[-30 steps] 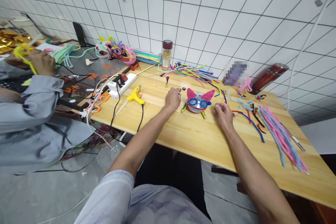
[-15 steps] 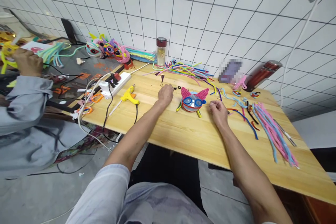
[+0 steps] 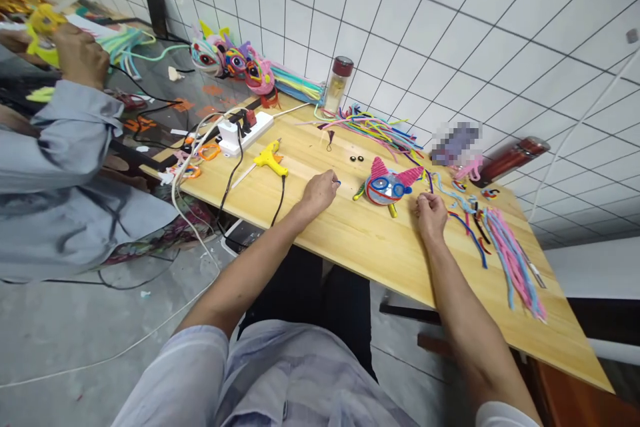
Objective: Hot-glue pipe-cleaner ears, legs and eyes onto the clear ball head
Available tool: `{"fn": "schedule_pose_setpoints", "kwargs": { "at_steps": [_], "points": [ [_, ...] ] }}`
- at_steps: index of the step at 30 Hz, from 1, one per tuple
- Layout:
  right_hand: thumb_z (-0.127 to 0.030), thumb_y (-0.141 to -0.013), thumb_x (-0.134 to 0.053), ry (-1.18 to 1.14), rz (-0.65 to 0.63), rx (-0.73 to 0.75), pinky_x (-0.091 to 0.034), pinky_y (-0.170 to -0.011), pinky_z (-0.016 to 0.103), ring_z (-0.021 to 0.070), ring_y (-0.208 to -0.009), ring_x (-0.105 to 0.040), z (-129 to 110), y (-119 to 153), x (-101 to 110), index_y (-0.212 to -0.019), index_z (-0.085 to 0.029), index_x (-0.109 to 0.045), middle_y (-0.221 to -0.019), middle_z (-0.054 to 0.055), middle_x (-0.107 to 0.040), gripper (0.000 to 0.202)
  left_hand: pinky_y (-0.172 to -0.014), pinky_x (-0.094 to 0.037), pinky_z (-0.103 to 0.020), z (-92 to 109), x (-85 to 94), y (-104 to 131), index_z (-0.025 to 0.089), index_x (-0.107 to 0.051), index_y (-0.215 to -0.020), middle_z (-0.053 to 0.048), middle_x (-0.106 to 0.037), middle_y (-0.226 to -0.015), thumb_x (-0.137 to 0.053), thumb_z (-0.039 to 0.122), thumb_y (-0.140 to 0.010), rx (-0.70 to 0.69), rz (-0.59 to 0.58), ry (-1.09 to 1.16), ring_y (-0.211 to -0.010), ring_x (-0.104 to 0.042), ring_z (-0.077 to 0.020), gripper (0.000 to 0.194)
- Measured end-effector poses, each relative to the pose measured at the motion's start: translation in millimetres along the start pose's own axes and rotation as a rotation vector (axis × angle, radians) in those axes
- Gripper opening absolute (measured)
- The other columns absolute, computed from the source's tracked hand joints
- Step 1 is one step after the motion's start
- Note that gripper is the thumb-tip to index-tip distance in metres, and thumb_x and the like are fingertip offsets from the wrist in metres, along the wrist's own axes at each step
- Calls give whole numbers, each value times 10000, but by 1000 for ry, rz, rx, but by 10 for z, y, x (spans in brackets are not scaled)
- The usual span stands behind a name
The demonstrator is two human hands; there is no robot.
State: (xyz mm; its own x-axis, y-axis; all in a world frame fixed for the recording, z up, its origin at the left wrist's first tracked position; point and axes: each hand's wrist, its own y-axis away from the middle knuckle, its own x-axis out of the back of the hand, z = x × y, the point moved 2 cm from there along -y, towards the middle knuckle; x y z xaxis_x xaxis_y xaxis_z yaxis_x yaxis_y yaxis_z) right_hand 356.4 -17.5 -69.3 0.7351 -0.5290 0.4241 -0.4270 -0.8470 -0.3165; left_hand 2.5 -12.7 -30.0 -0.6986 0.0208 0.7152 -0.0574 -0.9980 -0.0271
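My left hand (image 3: 321, 191) is closed in a pinch above the table, left of the animal figure, and a small blue piece (image 3: 339, 183) shows at its fingertips. The figure (image 3: 385, 195) has a clear round body with a red rim, pink pipe-cleaner ears, blue rings like glasses and yellow-green legs. Just right of it is my right hand (image 3: 431, 215), its fingers pressed together; what they hold, if anything, is hidden. Two small black rounds with pale centres (image 3: 357, 159) lie behind the figure, apart from both hands.
A yellow glue gun (image 3: 271, 159) and a white power strip (image 3: 246, 132) with cables lie left. Pipe cleaners (image 3: 373, 130) spread along the back, with more bundled (image 3: 515, 263) at right. Two flasks stand by the wall. A co-worker's hand (image 3: 83, 57) holds yellow material.
My left hand has drawn back from beside the black rounds, and the blue piece now shows at its fingertips. The view has tilted and shifted. My right hand stays beside the figure.
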Motion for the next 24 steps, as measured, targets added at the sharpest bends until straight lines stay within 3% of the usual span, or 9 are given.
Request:
{"fn": "schedule_pose_setpoints", "kwargs": {
  "at_steps": [3, 5, 10, 15, 19, 24],
  "points": [
    [-500, -801, -641, -12, 59, -39, -491, -732, 349, 179, -684, -599, -30, 16, -9, -928, -231, -647, -778, -22, -664, 297, -941, -519, -387, -6, 88, 68, 159, -704, -1272, -176, -811, -1148, -621, 245, -1008, 10, 12, -54, -1132, -736, -326, 290],
    [-482, -777, -680, -32, 60, -59, -496, -730, 346, 183, -698, -603, -53, 12, -9, -887, -237, -659, -765, -21, -669, 270, -940, -513, -391, -2, 183, 144, 167, -721, -1223, -178, -809, -1152, -568, 252, -1032, -10, 14, -77, -1135, -734, -333, 259],
    [-451, -726, -769, -146, 25, -145, -495, -638, 307, 157, -645, -593, -93, -77, 35, -847, -251, -648, -765, -24, -679, 263, -866, -497, -334, -114, 461, 465, 210, -735, -1028, -98, -806, -993, -515, 275, -1031, -94, 51, -72, -983, -738, -274, 229],
    [-391, -654, -821, -312, -10, -229, -477, -552, 271, 155, -647, -631, -136, -145, 47, -881, -260, -635, -818, 8, -736, 321, -791, -459, -293, -340, 700, 928, 225, -689, -925, -17, -731, -814, -514, 383, -1007, -89, 109, 113, -814, -674, -210, 249],
    [-478, -703, -778, -443, 17, -224, -554, -644, 292, 178, -810, -720, -185, -93, -17, -967, -285, -642, -959, 21, -776, 355, -761, -434, -282, -477, 854, 1205, 228, -667, -913, 21, -688, -784, -509, 427, -993, -10, 161, 159, -759, -626, -184, 267],
    [-588, -735, -813, -559, -45, -189, -615, -862, 354, 197, -1034, -749, -192, 101, -111, -1067, -326, -652, -1132, 15, -776, 452, -727, -410, -294, -590, 966, 1294, 226, -636, -847, 19, -641, -741, -515, 433, -979, 54, 263, 106, -722, -588, -179, 273]
  ]
}}
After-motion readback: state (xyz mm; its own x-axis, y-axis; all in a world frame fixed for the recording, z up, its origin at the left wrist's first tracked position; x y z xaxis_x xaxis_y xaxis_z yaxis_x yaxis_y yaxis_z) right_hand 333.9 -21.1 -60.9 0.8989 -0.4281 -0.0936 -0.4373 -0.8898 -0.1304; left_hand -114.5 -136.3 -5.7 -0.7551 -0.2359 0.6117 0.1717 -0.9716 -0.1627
